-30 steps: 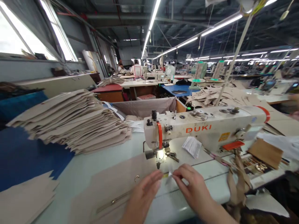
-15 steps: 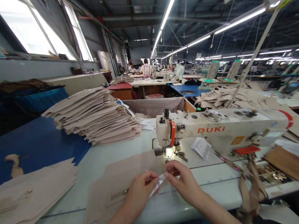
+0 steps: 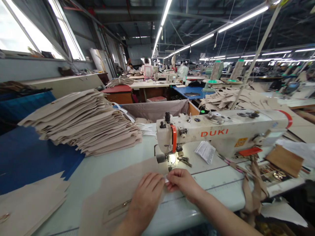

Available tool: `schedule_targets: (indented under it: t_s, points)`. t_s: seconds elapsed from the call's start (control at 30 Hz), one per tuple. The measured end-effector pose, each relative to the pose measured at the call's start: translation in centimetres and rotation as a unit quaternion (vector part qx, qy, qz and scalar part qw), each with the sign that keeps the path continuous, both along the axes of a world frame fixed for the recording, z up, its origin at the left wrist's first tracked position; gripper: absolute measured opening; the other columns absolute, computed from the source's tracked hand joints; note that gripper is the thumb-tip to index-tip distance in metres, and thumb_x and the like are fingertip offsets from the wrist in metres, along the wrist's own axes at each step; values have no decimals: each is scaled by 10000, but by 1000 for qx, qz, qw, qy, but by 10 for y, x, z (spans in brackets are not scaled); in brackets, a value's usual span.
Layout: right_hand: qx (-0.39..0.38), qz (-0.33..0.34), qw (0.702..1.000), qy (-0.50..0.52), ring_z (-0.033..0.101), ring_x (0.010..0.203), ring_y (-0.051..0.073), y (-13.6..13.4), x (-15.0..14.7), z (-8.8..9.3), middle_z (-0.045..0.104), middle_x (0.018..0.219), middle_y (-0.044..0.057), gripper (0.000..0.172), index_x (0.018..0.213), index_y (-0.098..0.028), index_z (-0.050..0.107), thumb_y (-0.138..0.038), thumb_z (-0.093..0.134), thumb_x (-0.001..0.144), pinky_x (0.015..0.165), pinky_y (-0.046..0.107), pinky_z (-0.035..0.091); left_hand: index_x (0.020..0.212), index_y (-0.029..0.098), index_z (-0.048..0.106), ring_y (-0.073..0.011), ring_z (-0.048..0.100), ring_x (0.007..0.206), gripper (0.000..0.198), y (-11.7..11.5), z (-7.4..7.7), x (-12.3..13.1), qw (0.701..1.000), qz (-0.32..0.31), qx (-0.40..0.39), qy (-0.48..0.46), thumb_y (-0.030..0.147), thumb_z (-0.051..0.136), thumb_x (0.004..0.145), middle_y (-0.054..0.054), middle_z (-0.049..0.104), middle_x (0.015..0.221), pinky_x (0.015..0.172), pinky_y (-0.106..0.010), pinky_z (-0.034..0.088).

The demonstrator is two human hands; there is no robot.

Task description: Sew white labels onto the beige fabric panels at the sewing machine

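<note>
A beige fabric panel (image 3: 118,183) with a zipper (image 3: 120,206) set in it lies on the sewing table, its far edge by the sewing machine's needle area (image 3: 171,160). My left hand (image 3: 147,196) rests flat on the panel's right side, fingers stretched out beside one another. Just right of it, my right hand (image 3: 180,183) pinches a small white strip (image 3: 166,180) at the panel's edge. Most of the strip is hidden by my fingers. The lit needle area is just beyond both hands.
A tall stack of beige panels (image 3: 91,121) stands at the left, with more panels (image 3: 31,203) nearer me. Right of the needle lie a folded paper (image 3: 205,151), scissors (image 3: 231,163), fabric strips (image 3: 254,183) and a parts tray (image 3: 275,172). The machine arm (image 3: 221,127) stretches rightward.
The white strip, earlier stretched between both hands, is now down at the panel's edge. My left hand has flattened onto the panel. The whole view has shifted slightly.
</note>
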State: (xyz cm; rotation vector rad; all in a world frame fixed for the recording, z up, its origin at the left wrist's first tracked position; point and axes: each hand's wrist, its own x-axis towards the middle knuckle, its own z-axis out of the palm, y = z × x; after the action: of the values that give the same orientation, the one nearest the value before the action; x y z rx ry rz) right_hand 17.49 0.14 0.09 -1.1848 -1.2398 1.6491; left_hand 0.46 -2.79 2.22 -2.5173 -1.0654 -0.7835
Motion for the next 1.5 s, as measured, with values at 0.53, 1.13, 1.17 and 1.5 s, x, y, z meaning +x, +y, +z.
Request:
schedule_targets:
  t_s: [0.53,1.13,1.17,1.5]
  points:
    - [470,121,806,-338,512,1102,202,-34,29,6,628,1144,85,216,1084,-168,632,-164,505,910,1003,330,415,852,174,646,-170,611,861,233,35,-18,-3,988,-18,-139,-60,62,443,883,-39,672,880,782,-307,548]
    - [478,135,788,-365,455,1214,202,-45,30,-1,585,1266,74,324,1252,-148,559,-248,475,955,1093,319,347,894,150,634,-188,607,869,288,38,-22,4,997,-34,-47,49,26,374,886,-63,672,907,819,-334,533]
    - [478,135,787,-365,456,1213,202,-46,30,-1,587,1262,74,323,1249,-146,561,-247,476,955,1092,318,348,900,148,635,-189,608,875,289,38,-23,4,997,-32,-44,48,25,373,886,-66,673,912,823,-333,530]
    - [470,139,796,-355,443,1221,195,-46,30,0,580,1267,74,318,1244,-147,562,-238,467,956,1100,307,331,938,144,631,-189,608,902,299,38,-24,4,997,-37,-39,54,3,376,869,-62,683,928,850,-333,511]
